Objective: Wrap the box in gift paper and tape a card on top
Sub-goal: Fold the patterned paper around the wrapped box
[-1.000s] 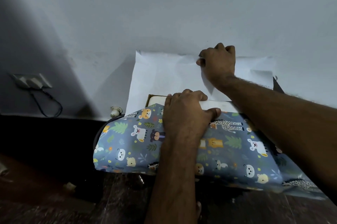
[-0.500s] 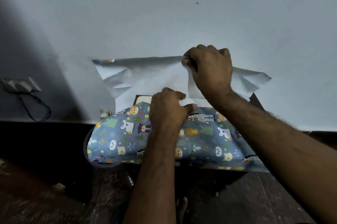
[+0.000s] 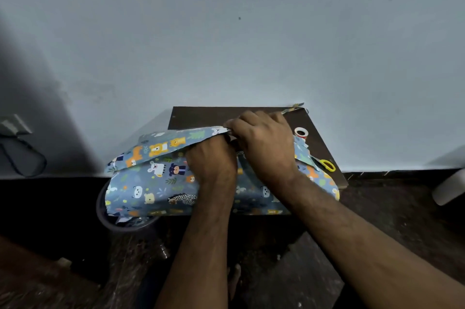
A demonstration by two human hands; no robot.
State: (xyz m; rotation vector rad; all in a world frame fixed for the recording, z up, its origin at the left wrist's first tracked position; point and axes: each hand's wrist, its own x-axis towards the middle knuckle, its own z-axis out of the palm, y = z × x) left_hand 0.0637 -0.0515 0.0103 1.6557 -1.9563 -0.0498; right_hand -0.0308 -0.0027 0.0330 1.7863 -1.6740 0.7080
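Observation:
Blue gift paper (image 3: 156,183) printed with cartoon animals covers the box completely; the box itself is hidden. The far flap (image 3: 161,147) now lies folded toward me over the top. My right hand (image 3: 264,147) pinches that flap's edge at the top middle. My left hand (image 3: 214,160) presses on the near flap, partly under the far flap, touching the right hand. No card is in view.
The box sits on a dark brown board (image 3: 201,117) against a pale wall. A roll of tape (image 3: 301,132) and yellow-handled scissors (image 3: 327,165) lie at the right. A dark round bin (image 3: 120,220) sits under the paper's left end. A socket with cable (image 3: 15,137) is far left.
My right hand has pulled the far flap down from standing against the wall onto the box top, so its printed side now shows. My left hand stayed pressing on the near flap.

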